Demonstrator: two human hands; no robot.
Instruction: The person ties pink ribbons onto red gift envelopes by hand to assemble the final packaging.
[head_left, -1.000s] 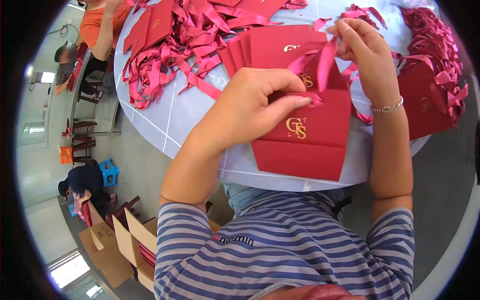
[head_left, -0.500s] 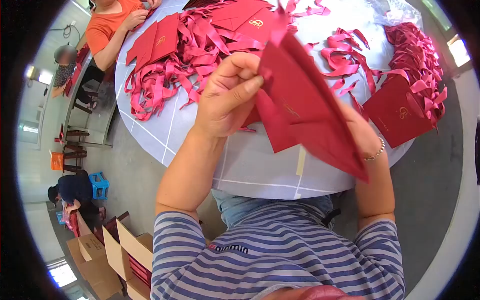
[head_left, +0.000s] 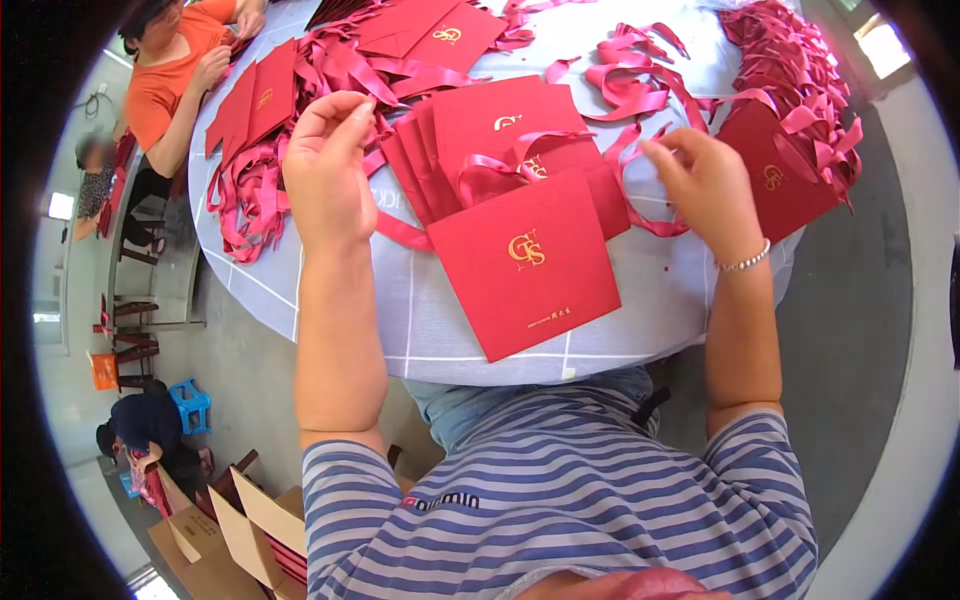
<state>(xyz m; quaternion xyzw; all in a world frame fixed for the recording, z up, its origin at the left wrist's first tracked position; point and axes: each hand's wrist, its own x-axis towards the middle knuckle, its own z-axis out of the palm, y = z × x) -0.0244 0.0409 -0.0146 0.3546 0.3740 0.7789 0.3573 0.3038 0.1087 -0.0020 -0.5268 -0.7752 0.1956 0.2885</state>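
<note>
A red paper bag (head_left: 530, 290) with a gold monogram lies flat near the table's front edge, overlapping several similar red bags (head_left: 505, 105). Pink ribbon handles (head_left: 485, 175) curl across them. My left hand (head_left: 330, 170) is raised left of these bags, thumb and fingertips pinched together. What the pinch holds, if anything, cannot be made out; a pink ribbon passes by its wrist. To the right of the bags, my right hand (head_left: 715, 190) hovers beside a loose ribbon loop (head_left: 655, 225), fingers curled and thumb apart, with nothing visible in it.
More red bags (head_left: 255, 95) and tangled ribbons (head_left: 240, 205) cover the table's left side. A heap of ribboned bags (head_left: 790, 110) stands at the right edge. A person in an orange top (head_left: 180, 75) sits across at left. Open cardboard boxes (head_left: 245, 530) stand below left.
The red bag held up between my hands now lies flat on the other bags. My hands have moved apart, the left one to the left. The view has shifted slightly.
</note>
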